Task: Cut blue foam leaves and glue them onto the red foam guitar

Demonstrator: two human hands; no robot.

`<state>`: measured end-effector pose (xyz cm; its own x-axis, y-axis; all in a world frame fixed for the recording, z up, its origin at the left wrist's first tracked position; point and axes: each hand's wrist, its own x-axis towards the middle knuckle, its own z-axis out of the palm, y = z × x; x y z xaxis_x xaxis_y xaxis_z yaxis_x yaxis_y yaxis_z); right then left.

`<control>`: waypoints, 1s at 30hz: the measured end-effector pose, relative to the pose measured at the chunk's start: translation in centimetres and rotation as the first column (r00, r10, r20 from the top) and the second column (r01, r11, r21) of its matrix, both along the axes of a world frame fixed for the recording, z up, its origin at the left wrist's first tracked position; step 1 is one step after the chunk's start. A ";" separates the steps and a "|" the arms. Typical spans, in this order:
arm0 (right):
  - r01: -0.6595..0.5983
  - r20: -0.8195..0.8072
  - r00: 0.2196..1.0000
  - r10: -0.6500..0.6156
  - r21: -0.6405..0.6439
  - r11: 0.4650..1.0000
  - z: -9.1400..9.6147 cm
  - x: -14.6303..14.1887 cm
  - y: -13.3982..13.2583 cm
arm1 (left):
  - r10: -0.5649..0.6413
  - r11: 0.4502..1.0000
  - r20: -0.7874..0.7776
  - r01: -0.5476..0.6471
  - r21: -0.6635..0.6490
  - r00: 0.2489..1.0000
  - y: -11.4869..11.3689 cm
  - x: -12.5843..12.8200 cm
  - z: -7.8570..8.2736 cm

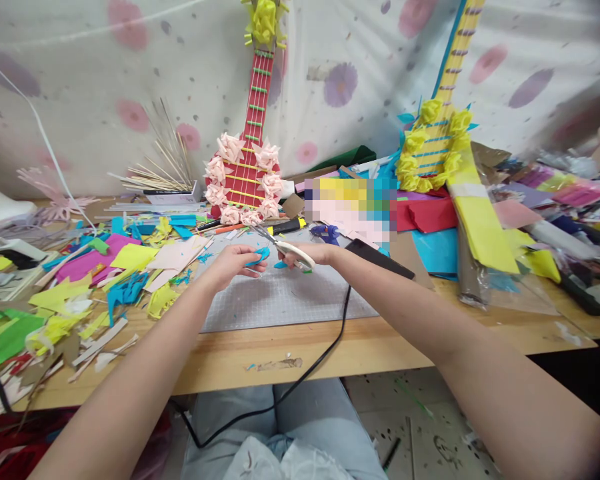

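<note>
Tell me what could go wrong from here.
The scissors in the right hand are close to the left hand, so a slip might nick it.

The blue paper in the left hand is small, so it could easily be dropped or miscut.

The black cord runs over the front edge of the table, so it might get snagged.

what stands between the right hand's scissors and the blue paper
Nothing visible: the scissors in the right hand are close beside the blue paper in the left hand, with the gray cutting mat below them.
</note>
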<state>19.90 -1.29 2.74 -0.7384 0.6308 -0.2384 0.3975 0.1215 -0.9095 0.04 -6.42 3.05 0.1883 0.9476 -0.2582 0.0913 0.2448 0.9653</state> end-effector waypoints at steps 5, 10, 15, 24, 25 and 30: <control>0.029 0.004 1.000 -0.029 -0.026 0.999 -0.5 -0.3 -0.1 | 0.009 1.000 -0.008 -0.009 0.015 1.000 0.2 -0.4 -0.2; 0.097 0.012 0.995 -0.097 0.009 0.995 -1.4 -0.5 0.1 | 0.020 1.000 -0.016 -0.019 0.012 1.000 0.4 -0.5 0.0; 0.207 0.024 0.977 -0.213 0.148 0.967 -1.4 -0.7 0.1 | 0.067 0.998 -0.021 -0.066 0.014 0.998 0.6 -0.4 0.0; 0.173 0.397 0.773 -0.495 0.620 0.766 -0.2 -1.0 1.7 | 0.288 0.953 -0.016 -0.285 0.102 0.957 1.5 -1.3 -0.6; 0.128 0.433 0.739 -0.516 0.661 0.739 -0.1 -1.1 2.1 | 0.342 0.933 -0.009 -0.338 0.122 0.940 1.7 -1.7 -0.8; -0.062 0.547 0.613 -0.571 0.753 0.655 -0.2 -2.0 4.0 | 0.508 0.833 -0.010 -0.487 0.263 0.862 2.2 -3.2 -2.9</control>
